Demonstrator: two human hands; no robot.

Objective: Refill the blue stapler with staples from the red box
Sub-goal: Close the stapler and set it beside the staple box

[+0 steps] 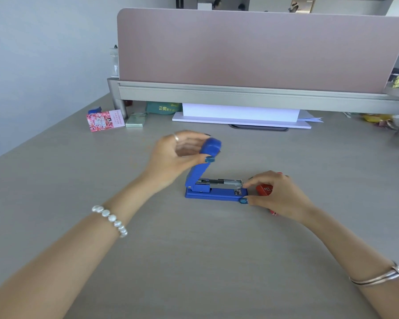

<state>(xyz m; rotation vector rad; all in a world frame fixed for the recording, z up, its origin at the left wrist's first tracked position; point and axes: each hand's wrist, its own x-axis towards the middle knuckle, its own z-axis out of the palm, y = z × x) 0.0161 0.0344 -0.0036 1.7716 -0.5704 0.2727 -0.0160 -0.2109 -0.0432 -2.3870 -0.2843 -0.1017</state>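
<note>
"云南" on the green bag (162, 108); red box (264, 189) print unreadable.

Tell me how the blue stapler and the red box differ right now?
The blue stapler lies in full view with its lid swung up by the left hand; the red box is mostly hidden behind the right hand. The stapler looks longer than what shows of the box. Both rest on the grey desk.
</note>
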